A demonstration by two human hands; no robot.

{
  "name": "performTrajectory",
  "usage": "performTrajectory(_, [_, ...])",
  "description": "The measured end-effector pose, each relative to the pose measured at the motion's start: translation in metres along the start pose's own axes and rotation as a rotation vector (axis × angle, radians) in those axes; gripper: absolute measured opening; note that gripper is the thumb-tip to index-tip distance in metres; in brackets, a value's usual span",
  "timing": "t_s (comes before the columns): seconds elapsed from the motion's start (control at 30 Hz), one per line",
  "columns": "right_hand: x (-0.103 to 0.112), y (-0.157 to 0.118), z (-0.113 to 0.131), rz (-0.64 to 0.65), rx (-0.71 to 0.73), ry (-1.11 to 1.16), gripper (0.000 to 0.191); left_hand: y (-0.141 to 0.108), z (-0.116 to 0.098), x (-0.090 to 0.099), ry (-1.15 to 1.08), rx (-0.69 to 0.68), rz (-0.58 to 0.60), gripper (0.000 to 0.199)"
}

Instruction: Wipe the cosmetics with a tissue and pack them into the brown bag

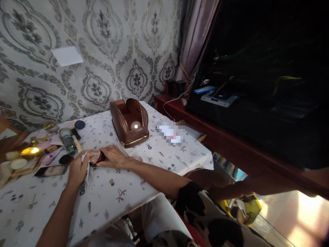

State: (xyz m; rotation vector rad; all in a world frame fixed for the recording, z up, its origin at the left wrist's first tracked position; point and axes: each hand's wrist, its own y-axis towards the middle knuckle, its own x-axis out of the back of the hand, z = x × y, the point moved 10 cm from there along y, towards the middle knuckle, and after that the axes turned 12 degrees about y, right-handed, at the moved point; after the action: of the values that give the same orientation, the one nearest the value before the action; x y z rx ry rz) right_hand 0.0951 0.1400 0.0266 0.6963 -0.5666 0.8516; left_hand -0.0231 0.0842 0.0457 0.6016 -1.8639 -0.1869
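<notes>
On the left part of the white patterned tabletop [108, 195], the left hand [77, 168] grasps a white cloth [87, 173] and one side of a small reddish-brown cosmetic container [95, 156]; the right hand [112, 156] grips its other side. Makeup palette [53, 171] lies left; open brown zippered bag [133, 136] stands farther right.

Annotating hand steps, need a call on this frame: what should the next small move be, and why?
Probably a light wipe of the round item with the white tissue or cloth: the left hand holds that right at the item's edge, while the right hand grips the other side and could steady it.
</notes>
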Motion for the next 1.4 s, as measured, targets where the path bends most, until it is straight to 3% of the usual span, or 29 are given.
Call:
performTrajectory(0.3, [0.001,-0.001,0.002,0.006,0.0,-0.002,0.062,-0.001,0.0,-0.003,0.017,-0.008,0.028,0.054])
performTrajectory(0.5, [-0.004,0.001,-0.002,-0.006,0.01,-0.012,0.053,-0.011,-0.018,-0.01,0.106,-0.186,0.105,0.065])
performTrajectory(0.77, [0.0,0.001,-0.002,-0.02,0.02,0.12,0.051,-0.004,-0.017,-0.011,0.054,-0.071,0.043,0.053])
performTrajectory(0.87, [0.008,0.0,-0.004,-0.086,-0.008,0.367,0.069,-0.003,-0.006,-0.004,-0.18,0.084,0.005,0.052])
performTrajectory(0.97, [0.003,0.0,-0.019,-0.145,-0.185,0.905,0.081,-0.007,0.001,-0.002,-0.602,0.267,-0.037,0.055])
performTrajectory(1.03, [-0.021,0.002,-0.016,-0.032,-0.304,1.336,0.075,-0.008,-0.001,-0.002,-0.843,0.326,-0.085,0.055])
performTrajectory(1.13, [-0.044,0.003,0.002,0.115,-0.356,1.768,0.058,-0.008,-0.001,-0.005,-0.963,0.331,-0.152,0.053])
performTrajectory(1.23, [-0.05,0.002,-0.005,-0.001,-0.395,1.922,0.044,-0.012,0.005,-0.013,-0.886,0.311,-0.103,0.05])
performTrajectory(1.33, [-0.052,-0.003,-0.017,-0.107,-0.463,1.972,0.029,-0.022,0.007,-0.02,-0.84,0.269,0.057,0.053])
performTrajectory(1.4, [-0.051,-0.005,-0.02,-0.136,-0.483,2.002,0.024,-0.032,0.003,-0.02,-0.837,0.213,0.173,0.067])
